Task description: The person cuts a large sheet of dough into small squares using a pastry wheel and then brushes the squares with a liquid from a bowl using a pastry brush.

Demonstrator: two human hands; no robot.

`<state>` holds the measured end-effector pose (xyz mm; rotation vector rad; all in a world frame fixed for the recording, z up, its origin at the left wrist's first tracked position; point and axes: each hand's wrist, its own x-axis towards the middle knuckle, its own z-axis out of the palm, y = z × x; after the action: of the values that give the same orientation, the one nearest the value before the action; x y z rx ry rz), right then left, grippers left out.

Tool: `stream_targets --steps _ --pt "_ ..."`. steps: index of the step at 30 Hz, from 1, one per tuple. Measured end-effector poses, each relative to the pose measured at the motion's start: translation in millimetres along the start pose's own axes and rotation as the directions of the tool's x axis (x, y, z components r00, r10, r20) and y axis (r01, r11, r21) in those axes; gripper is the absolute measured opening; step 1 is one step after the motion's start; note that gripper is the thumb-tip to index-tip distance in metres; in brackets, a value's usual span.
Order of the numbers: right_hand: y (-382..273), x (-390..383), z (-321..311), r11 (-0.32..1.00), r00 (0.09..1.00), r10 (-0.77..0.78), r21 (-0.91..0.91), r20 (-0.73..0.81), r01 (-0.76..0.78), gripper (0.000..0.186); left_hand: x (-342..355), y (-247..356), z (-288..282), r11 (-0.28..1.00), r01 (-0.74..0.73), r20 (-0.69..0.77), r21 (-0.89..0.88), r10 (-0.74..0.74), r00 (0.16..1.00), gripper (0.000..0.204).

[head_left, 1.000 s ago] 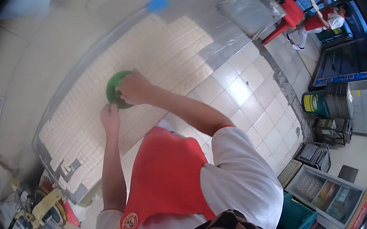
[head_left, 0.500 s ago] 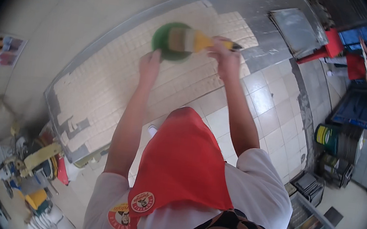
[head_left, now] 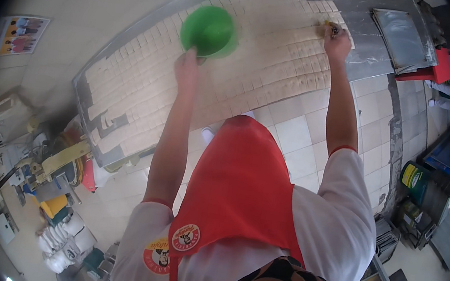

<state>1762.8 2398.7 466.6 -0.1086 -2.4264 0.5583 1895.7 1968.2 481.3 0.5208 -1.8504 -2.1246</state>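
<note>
A worker's left hand pinches the near rim of a green plastic bowl over the middle rows of pale, cut dough strips, its fingers drawn narrow on the edge; the right hand, arm outstretched, wraps its fingers around a yellow-handled brush, mostly hidden by the grip, at the right-hand end of the rows, near the bare metal of the counter; half a second earlier, the brush's bristles are over the bowl, which remains in the left hand while the brush now stands well apart.
</note>
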Motion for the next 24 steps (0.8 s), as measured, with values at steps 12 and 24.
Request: stream_targets --steps 12,24 --pt "20.4 -2.1 48.7 0.941 0.934 0.079 0.284 0.348 -0.185 0.024 -61.9 16.1 -98.6 0.998 0.058 -0.237 -0.030 -0.064 0.969 0.031" --pt "5.3 35.3 44.5 0.849 0.836 -0.319 0.527 0.445 0.044 0.019 -97.5 8.1 -149.3 0.999 0.050 -0.292 0.013 -0.044 0.955 0.030"
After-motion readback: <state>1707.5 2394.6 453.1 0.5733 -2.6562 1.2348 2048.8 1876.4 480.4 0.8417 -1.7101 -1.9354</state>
